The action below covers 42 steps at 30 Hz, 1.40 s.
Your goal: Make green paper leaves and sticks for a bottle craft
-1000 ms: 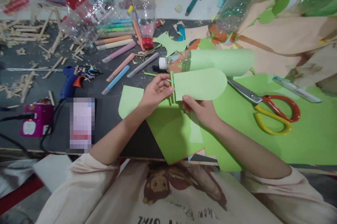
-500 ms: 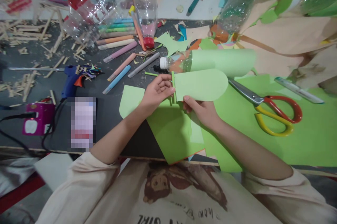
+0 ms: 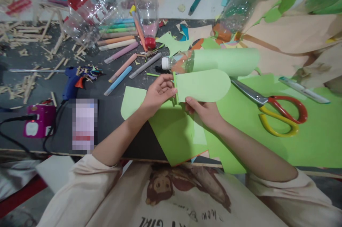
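Note:
Both my hands are at a pale green paper piece (image 3: 204, 85) with one rounded end, raised above the table. My right hand (image 3: 201, 111) pinches its lower edge between thumb and fingers. At the straight left end, my left hand (image 3: 161, 91) is closed on a narrow bright green strip (image 3: 175, 88), its fingers curled. Just behind lies a bottle with a white cap (image 3: 165, 63), its body wrapped in pale green paper (image 3: 227, 61). Another pale green paper piece (image 3: 133, 100) lies left of my left wrist, and bright green paper (image 3: 179, 131) is beneath my hands.
Large scissors (image 3: 278, 107) with red and yellow handles lie at right beside a capped cutter or pen (image 3: 307, 91). A blue glue gun (image 3: 72, 81), a phone (image 3: 84, 125) and a purple box (image 3: 40, 121) are at left. Markers (image 3: 119, 80), plastic bottles (image 3: 146, 3) and wooden sticks (image 3: 32, 35) fill the back.
Almost nothing differs. Both hands keep the same hold on the paper and strip; the view has shifted very slightly.

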Each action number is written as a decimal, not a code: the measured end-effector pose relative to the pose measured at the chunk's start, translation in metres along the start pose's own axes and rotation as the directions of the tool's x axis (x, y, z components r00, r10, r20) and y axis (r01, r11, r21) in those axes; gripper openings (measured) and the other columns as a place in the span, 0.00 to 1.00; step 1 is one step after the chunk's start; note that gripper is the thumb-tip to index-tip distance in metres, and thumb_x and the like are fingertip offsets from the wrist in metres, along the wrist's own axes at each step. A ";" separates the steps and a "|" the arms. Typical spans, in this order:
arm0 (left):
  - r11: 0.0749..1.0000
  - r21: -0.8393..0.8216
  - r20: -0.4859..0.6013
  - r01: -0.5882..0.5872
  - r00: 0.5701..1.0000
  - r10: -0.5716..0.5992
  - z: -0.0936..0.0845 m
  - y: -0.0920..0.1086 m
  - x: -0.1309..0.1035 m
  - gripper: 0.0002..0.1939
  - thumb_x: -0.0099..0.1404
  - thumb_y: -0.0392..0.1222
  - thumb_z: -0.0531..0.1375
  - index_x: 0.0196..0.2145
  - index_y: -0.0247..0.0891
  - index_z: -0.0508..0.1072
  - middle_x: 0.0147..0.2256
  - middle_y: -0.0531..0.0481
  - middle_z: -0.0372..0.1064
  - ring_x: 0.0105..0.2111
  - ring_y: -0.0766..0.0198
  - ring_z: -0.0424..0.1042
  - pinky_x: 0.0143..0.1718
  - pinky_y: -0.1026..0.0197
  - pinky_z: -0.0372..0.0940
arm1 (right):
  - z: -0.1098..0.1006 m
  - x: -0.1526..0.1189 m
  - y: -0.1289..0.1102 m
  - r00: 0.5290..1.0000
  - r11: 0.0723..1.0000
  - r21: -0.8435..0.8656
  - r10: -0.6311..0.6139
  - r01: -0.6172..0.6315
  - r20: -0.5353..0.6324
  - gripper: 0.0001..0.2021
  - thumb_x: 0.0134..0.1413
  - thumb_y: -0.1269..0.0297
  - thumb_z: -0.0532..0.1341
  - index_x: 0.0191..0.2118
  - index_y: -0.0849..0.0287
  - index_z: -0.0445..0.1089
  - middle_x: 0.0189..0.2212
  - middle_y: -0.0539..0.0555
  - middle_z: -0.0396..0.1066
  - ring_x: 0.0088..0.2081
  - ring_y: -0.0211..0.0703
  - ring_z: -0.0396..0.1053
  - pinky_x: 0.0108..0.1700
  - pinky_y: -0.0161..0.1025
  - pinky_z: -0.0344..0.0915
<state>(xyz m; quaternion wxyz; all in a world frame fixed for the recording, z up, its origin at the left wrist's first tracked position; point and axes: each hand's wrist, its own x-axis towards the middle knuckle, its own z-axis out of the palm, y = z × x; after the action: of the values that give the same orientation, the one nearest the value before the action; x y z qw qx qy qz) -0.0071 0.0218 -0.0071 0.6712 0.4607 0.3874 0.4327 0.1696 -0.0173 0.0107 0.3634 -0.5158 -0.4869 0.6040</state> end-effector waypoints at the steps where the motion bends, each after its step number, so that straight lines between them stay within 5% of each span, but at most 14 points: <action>1: 1.000 -0.008 0.003 -0.004 1.000 0.004 0.000 0.000 0.000 0.25 0.54 0.55 0.71 0.41 0.41 0.67 0.29 0.56 0.67 0.28 0.68 0.70 0.32 0.65 0.67 | 0.000 0.000 0.000 1.000 1.000 0.002 -0.001 0.001 -0.004 0.26 0.50 0.36 0.62 0.19 0.55 0.66 0.16 0.48 0.65 0.20 0.37 0.63 0.27 0.41 0.63; 10: 1.000 -0.005 0.012 -0.026 1.000 0.026 -0.002 -0.003 0.001 0.25 0.55 0.55 0.71 0.42 0.41 0.67 0.28 0.58 0.67 0.26 0.70 0.70 0.30 0.67 0.66 | 0.002 0.001 0.002 1.000 1.000 -0.008 -0.024 0.024 -0.008 0.28 0.49 0.33 0.61 0.19 0.55 0.66 0.15 0.48 0.64 0.19 0.38 0.63 0.24 0.40 0.63; 20: 0.999 0.023 0.018 -0.031 0.999 0.030 -0.002 -0.002 0.001 0.25 0.54 0.55 0.71 0.42 0.41 0.67 0.27 0.58 0.66 0.27 0.70 0.70 0.30 0.67 0.66 | -0.002 0.001 0.005 0.999 0.999 -0.035 -0.035 0.036 0.034 0.23 0.57 0.42 0.61 0.21 0.56 0.67 0.17 0.49 0.65 0.20 0.38 0.63 0.26 0.41 0.64; 42: 0.995 0.096 0.002 -0.023 1.000 0.023 -0.002 -0.002 0.000 0.26 0.52 0.61 0.71 0.37 0.41 0.67 0.28 0.56 0.63 0.31 0.68 0.67 0.34 0.66 0.65 | -0.002 0.001 0.001 0.997 0.993 -0.105 -0.046 0.053 0.069 0.28 0.54 0.34 0.58 0.19 0.54 0.65 0.16 0.48 0.64 0.20 0.39 0.63 0.28 0.43 0.66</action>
<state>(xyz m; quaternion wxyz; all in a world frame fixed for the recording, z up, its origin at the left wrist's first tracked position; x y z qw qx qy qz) -0.0081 0.0218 -0.0093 0.6436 0.4969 0.4020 0.4210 0.1717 -0.0162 0.0093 0.3335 -0.5019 -0.5431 0.5848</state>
